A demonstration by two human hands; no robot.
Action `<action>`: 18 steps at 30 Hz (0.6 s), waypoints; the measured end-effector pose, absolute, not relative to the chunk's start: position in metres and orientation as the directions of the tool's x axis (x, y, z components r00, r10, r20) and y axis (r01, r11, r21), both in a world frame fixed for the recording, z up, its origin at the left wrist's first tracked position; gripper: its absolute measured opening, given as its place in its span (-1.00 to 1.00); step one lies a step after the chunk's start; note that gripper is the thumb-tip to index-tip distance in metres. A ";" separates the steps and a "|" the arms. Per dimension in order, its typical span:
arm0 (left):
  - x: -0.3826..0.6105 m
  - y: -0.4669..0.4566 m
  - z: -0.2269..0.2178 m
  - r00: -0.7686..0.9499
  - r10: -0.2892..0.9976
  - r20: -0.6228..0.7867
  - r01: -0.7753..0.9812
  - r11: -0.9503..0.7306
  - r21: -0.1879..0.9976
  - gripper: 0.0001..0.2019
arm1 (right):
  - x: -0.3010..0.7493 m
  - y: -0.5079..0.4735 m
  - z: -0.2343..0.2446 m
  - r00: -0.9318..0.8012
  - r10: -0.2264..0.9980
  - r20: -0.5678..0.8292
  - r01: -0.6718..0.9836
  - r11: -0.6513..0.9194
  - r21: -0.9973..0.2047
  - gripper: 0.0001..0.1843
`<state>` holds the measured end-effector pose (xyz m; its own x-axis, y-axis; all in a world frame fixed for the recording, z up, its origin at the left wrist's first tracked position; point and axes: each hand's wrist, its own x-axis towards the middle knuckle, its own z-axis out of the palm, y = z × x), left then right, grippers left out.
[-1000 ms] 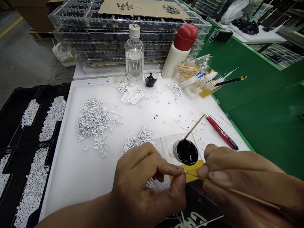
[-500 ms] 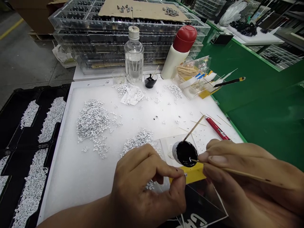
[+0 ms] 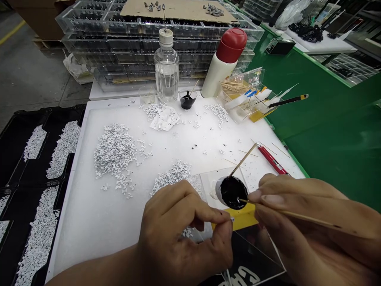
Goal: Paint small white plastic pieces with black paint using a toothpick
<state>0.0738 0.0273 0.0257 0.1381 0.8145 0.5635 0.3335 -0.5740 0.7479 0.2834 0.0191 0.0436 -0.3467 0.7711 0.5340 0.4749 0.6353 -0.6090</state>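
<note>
My left hand point(image 3: 184, 234) is closed in a pinch at the near edge of the white board point(image 3: 89, 222), thumb and forefinger pressed on a tiny white part point(image 3: 231, 219). My right hand point(image 3: 303, 222) grips a thin wooden stick point(image 3: 297, 216) whose tip dips into a small cup of black paint point(image 3: 233, 192). A second stick point(image 3: 242, 160) leans in that cup. Heaps of small white parts point(image 3: 114, 149) lie on the board to the left and just beyond my left hand.
A clear water bottle point(image 3: 166, 67), a white bottle with a red cap point(image 3: 224, 63), another small paint cup point(image 3: 187, 99) and a box of sticks point(image 3: 238, 88) stand at the back. A red knife point(image 3: 272, 159) lies right. Black trays point(image 3: 18, 167) of white parts sit left.
My right hand moved the stick's tip away from the part pinched in my left hand and up into the black paint cup. My left hand has stayed put.
</note>
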 end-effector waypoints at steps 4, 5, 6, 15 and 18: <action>0.071 0.025 0.027 0.129 0.819 0.559 0.330 -0.567 0.755 -0.83 | 0.281 0.011 0.044 -0.241 0.815 0.528 0.458 0.575 -0.678 -0.62; 0.070 0.025 0.027 0.130 0.820 0.558 0.327 -0.566 0.756 -0.84 | 0.280 0.009 0.044 -0.220 0.824 0.522 0.442 0.561 -0.700 -0.64; 0.070 0.025 0.027 0.129 0.820 0.557 0.326 -0.566 0.758 -0.84 | 0.279 0.009 0.044 -0.233 0.816 0.530 0.418 0.576 -0.703 -0.67; 0.069 0.028 0.027 0.139 0.821 0.554 0.314 -0.567 0.761 -0.86 | 0.289 0.015 0.044 -0.362 0.756 0.545 0.399 0.654 -0.643 -0.62; 0.070 0.027 0.028 0.140 0.818 0.558 0.315 -0.571 0.758 -0.86 | 0.293 0.011 0.043 -0.428 0.736 0.524 0.405 0.674 -0.617 -0.60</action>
<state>0.0700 0.0272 0.0280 0.1399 0.8179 0.5580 0.3150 -0.5711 0.7581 0.2933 0.0110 0.0430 -0.4283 0.7365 0.5236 0.4049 0.6744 -0.6174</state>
